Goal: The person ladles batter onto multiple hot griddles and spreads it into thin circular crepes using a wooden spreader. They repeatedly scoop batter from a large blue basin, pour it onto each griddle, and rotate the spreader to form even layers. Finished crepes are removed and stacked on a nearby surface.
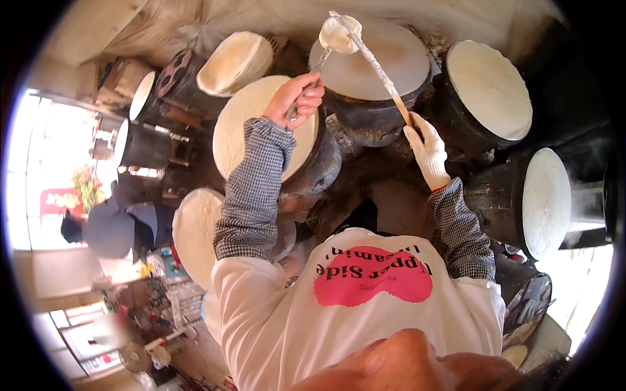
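My bare left hand (298,100) grips a metal utensil (296,111) with a looped handle; its narrow far end reaches a pale lump of batter or dough (337,38). In a white knit glove, my right hand (428,146) holds a wooden stick (398,100). The stick's far half is coated in pale batter and crosses over the lump. Below the lump lies a round griddle (376,61) covered by a thin, pale layer, browner toward its middle. Under my left forearm is another griddle with a cream-coloured flatbread sheet (244,117), partly hidden by the sleeve.
Dark drum stoves surround me, with pale sheets on top at right (489,90), far right (545,205) and left (195,229). A stack of round flatbreads (237,63) sits at the back left. Another person (115,227) bends over at far left. Steam rises at far right.
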A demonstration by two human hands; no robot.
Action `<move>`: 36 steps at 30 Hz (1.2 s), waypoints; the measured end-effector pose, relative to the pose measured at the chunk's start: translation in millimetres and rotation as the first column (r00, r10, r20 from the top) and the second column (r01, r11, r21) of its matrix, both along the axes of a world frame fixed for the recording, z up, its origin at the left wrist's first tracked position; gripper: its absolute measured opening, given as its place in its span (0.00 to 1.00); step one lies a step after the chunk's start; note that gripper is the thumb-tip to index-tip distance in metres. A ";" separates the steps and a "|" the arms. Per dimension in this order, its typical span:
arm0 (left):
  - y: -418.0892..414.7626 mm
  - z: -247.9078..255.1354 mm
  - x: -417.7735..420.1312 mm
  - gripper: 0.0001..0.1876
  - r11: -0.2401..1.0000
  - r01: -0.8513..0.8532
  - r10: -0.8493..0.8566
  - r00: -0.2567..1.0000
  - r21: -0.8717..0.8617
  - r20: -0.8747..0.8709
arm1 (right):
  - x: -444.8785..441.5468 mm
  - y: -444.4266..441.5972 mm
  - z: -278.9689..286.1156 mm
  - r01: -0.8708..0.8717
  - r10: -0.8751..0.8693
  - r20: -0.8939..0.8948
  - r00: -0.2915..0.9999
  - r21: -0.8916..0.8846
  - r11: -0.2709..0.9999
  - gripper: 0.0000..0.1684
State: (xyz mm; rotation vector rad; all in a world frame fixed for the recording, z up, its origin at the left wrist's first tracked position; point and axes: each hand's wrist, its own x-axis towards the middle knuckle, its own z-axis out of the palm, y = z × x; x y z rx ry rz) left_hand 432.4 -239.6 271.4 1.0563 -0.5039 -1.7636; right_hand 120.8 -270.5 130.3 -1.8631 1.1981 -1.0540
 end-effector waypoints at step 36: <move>-216.2 -133.3 -26.9 0.17 0.935 0.171 0.326 -0.063 -0.312 0.943 | -50.9 -151.7 -3.1 0.200 -0.188 -0.205 0.961 0.038 0.979 0.21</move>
